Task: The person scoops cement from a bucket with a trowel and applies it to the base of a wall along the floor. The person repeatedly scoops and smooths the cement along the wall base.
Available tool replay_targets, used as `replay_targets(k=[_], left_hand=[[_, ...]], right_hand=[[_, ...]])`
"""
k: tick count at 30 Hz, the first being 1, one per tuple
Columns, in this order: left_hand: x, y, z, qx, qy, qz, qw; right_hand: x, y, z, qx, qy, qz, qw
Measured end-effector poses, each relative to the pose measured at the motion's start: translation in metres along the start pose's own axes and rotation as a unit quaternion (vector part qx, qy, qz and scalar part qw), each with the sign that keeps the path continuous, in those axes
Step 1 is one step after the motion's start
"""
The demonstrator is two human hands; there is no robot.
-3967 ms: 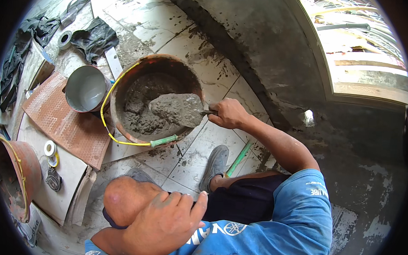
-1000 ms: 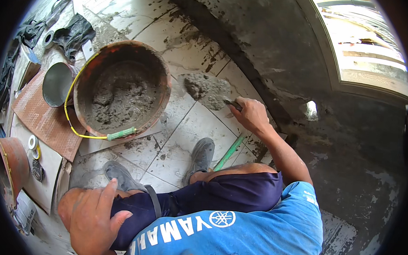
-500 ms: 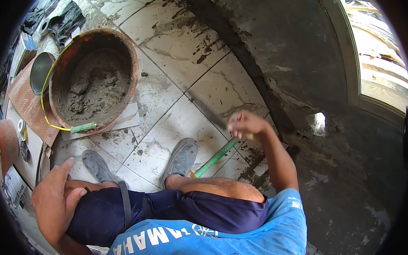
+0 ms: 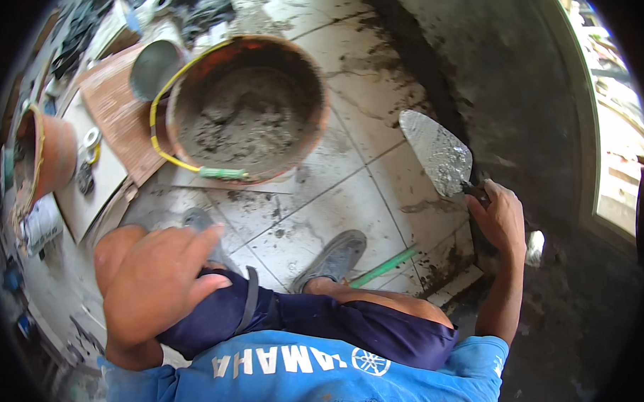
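In my right hand [image 4: 501,214] is the dark handle of a pointed trowel [image 4: 437,154]. Its flat metal blade, smeared with wet mortar, faces up over the tiles beside the wall base. My left hand [image 4: 167,275] hovers over or rests on my bent left knee, holding nothing, thumb and fingers apart; contact with the knee cannot be made out. Ahead of my feet stands a large orange bucket [image 4: 318,105], its inside coated in grey and partly filled with wet mortar [image 4: 239,131]. A yellow wire handle with a green grip [image 4: 222,173] hangs down its near side.
A green stick [image 4: 383,267] lies by my right shoe [image 4: 336,258]. Left of the bucket are a grey round container [image 4: 156,69], a brownish board [image 4: 113,98] and a smaller orange bucket [image 4: 58,146]. A grey plastered wall [image 4: 523,116] with a window frame [image 4: 587,132] borders the right.
My right hand has moved toward the wall, and the trowel, blurred and edge-on before, now shows its blade face. My left hand remains by the knee. The whole view has shifted.
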State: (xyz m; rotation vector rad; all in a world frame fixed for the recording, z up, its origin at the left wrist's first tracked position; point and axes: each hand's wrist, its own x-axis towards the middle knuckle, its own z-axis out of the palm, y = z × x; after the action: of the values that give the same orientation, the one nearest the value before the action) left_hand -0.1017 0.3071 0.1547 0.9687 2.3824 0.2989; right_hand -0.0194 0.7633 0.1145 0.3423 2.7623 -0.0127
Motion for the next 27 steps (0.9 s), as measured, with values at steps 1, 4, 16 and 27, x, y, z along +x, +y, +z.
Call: replay_targets(k=[1, 4, 16, 27], left_hand=[[-0.004, -0.005, 0.0, 0.002, 0.004, -0.018, 1.0], [-0.019, -0.02, -0.001, -0.027, 0.019, 0.043, 0.999], [-0.067, -0.073, -0.001, -0.102, 0.073, 0.129, 0.984], [-0.071, -0.093, -0.002, -0.13, 0.099, 0.143, 0.976]], right_hand=[[0.009, -0.03, -0.004, -0.003, -0.012, -0.032, 0.999], [0.052, -0.109, 0.004, -0.075, 0.063, -0.212, 0.972], [0.15, -0.294, 0.067, -0.129, -0.016, -0.322, 0.938], [0.147, -0.258, 0.02, -0.265, 0.038, -0.265, 0.926]])
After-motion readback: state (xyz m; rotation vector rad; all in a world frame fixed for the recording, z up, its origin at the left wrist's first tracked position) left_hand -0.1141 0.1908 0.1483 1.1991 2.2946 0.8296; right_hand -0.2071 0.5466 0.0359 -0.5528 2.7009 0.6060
